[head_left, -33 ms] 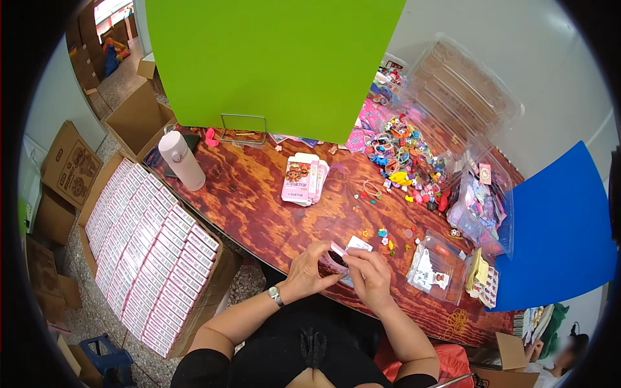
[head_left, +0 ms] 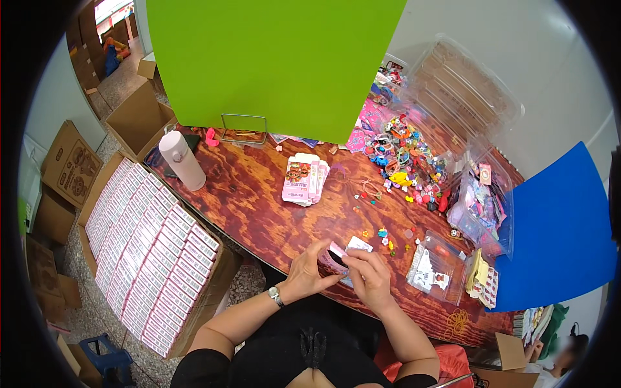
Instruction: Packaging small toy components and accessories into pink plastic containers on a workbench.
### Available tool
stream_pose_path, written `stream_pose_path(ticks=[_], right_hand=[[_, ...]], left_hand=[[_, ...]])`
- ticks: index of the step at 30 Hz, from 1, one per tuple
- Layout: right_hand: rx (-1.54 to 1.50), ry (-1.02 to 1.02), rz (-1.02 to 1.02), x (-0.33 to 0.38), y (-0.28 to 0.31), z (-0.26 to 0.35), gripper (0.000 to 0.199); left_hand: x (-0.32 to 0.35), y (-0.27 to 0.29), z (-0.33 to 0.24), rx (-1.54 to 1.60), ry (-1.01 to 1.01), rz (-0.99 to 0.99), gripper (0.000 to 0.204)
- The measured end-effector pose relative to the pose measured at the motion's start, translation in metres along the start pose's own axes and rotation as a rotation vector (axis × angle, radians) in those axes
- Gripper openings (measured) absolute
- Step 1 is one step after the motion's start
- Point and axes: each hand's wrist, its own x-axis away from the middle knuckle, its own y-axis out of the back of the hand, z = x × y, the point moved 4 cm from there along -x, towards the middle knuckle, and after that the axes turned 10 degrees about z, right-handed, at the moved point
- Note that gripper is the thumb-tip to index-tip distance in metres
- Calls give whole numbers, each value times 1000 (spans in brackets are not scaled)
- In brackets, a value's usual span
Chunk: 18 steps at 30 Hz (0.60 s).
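Observation:
Near the table's front edge, my left hand (head_left: 306, 269) wraps round a small pink carton (head_left: 332, 258) whose dark opening faces up. My right hand (head_left: 369, 273) is closed, its thumb and fingertips pinching at the carton's open edge; whether something small is between them is hidden. Just beyond my fingers lies a white card (head_left: 359, 244). A stack of flattened pink cartons (head_left: 304, 180) lies farther back on the table. Small colourful charms (head_left: 383, 234) are scattered to the right of the card.
At left, a large cardboard box (head_left: 217, 275) holds rows of pink-and-white cartons. A pink bottle (head_left: 184, 165) stands near it. Trinkets (head_left: 407, 158) are heaped at back right, by a clear bin (head_left: 482, 213). A shallow clear tray (head_left: 456, 284) and a green board (head_left: 272, 64) border the workspace.

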Motion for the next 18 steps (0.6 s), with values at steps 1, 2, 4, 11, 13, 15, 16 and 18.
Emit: stream_pose_path(ticks=[1, 2, 4, 11, 13, 15, 16, 18], right_hand=[[87, 80, 36, -1, 1, 6, 19], [86, 80, 37, -3, 3, 9, 19], [5, 38, 92, -8, 4, 11, 22], [-75, -131, 118, -17, 0, 6, 24], [-56, -142, 94, -16, -2, 4, 24], [-23, -134, 90, -15, -5, 2, 25], [10, -126, 87, -14, -6, 2, 25], [32, -128, 90, -15, -7, 4, 25]], left_hand=[[1, 1, 0, 30, 62, -22, 86], [0, 4, -1, 30, 63, -23, 86], [-3, 6, -2, -89, 82, 115, 93], [-3, 7, -5, -155, 16, 91, 98], [-3, 7, -5, -140, 44, 110, 102], [-3, 7, -7, -137, 46, 106, 103], [-3, 7, -8, -134, 47, 102, 105], [-3, 8, -7, -138, 49, 108, 106]])
